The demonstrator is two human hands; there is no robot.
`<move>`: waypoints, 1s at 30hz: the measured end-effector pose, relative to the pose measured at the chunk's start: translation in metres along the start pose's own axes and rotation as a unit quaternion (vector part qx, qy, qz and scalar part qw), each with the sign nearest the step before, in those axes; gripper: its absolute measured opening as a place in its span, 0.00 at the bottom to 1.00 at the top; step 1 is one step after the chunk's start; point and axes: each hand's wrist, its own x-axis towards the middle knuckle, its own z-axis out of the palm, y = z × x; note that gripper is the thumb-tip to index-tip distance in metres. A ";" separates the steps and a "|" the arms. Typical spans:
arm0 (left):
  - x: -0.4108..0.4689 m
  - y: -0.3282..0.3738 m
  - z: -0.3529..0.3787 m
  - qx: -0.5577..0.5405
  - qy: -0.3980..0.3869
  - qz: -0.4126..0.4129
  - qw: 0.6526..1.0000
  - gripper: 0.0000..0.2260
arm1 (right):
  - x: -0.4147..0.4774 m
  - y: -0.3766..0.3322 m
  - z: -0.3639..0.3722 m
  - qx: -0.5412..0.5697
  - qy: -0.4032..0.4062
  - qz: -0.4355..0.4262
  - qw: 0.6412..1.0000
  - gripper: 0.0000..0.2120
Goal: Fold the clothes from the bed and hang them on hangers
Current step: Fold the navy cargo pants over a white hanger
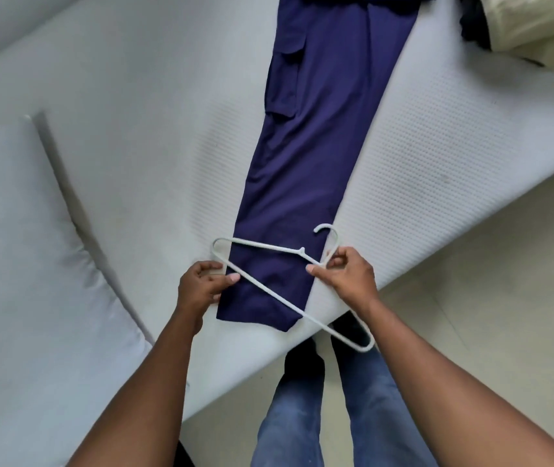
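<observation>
Indoors, at the corner of a bare mattress (437, 156), a person stands with a white hanger (262, 245) poised over the hem end of navy trousers (319, 163), which lie folded lengthwise, leg upon leg, along the bed.

The right hand (346, 278) pinches the hanger at its neck, just below the hook. The left hand (203, 284) has its fingers curled round the hanger's far shoulder, thumb laid along the lower bar. Whether that hand also catches the cloth edge cannot be told. Holding both ends keeps the frame level and its opening facing the hem, apparently so that the folded legs can be fed through and draped over the bar. The fold itself looks done; the hanging does not.

The trousers' cargo pocket (284, 82) sits farther up the leg, and the waist runs out of view at the top. A pale pillow (16, 237) lies to the left, well apart. At upper right a cream bundle (538, 25) rests against something dark (471, 25), possibly more clothes awaiting their turn.

Nothing lies across the hem. The likeliest snag is the hanger's near tip (364, 347), which overhangs the mattress edge above the person's jeans (302, 416) and the tiled floor (504, 298).
</observation>
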 end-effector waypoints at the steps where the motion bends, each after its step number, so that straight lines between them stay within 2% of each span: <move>1: -0.005 -0.008 0.001 0.002 -0.001 -0.007 1.000 0.24 | -0.003 0.003 0.007 -0.001 -0.031 0.021 0.999 0.25; 3: -0.014 -0.027 0.003 -0.002 -0.014 -0.030 0.999 0.24 | -0.012 0.008 0.022 0.032 -0.097 0.066 0.993 0.18; 6: -0.031 -0.055 0.008 -0.015 -0.050 -0.073 0.996 0.16 | -0.023 0.017 0.037 0.051 -0.135 0.089 0.986 0.05; 9: -0.041 -0.076 0.014 -0.090 0.020 -0.076 0.993 0.06 | -0.038 0.021 0.039 0.083 -0.198 0.123 0.969 0.09; 10: -0.043 -0.081 0.017 -0.114 0.048 -0.075 0.989 0.04 | -0.044 0.021 0.039 0.079 -0.220 0.131 0.964 0.10; 11: -0.044 -0.085 0.020 -0.125 0.072 -0.078 0.986 0.06 | -0.049 0.021 0.037 0.063 -0.229 0.130 0.963 0.11; 13: -0.045 -0.087 0.028 -0.153 0.093 -0.095 0.979 0.11 | -0.053 0.026 0.034 -0.011 -0.190 0.079 0.979 0.12; 15: -0.047 -0.088 0.033 -0.197 0.101 -0.116 0.968 0.13 | -0.053 0.039 0.031 -0.101 -0.086 -0.014 0.991 0.14; 16: -0.047 -0.089 0.035 -0.218 0.107 -0.124 0.962 0.13 | -0.054 0.044 0.028 -0.118 -0.040 -0.050 0.991 0.15; 18: -0.047 -0.089 0.036 -0.248 0.120 -0.137 0.951 0.12 | -0.055 0.049 0.026 -0.096 -0.001 -0.094 0.991 0.13; 22: -0.048 -0.094 0.035 -0.265 0.133 -0.140 0.945 0.06 | -0.060 0.033 0.026 -0.029 -0.044 -0.120 0.991 0.12; 26: -0.048 -0.094 0.039 -0.217 0.140 -0.089 0.962 0.11 | -0.042 -0.002 0.033 0.055 -0.101 -0.084 0.990 0.12; 30: -0.054 -0.083 0.050 -0.177 0.172 -0.054 0.967 0.14 | -0.013 -0.048 0.033 0.015 -0.133 -0.202 0.970 0.06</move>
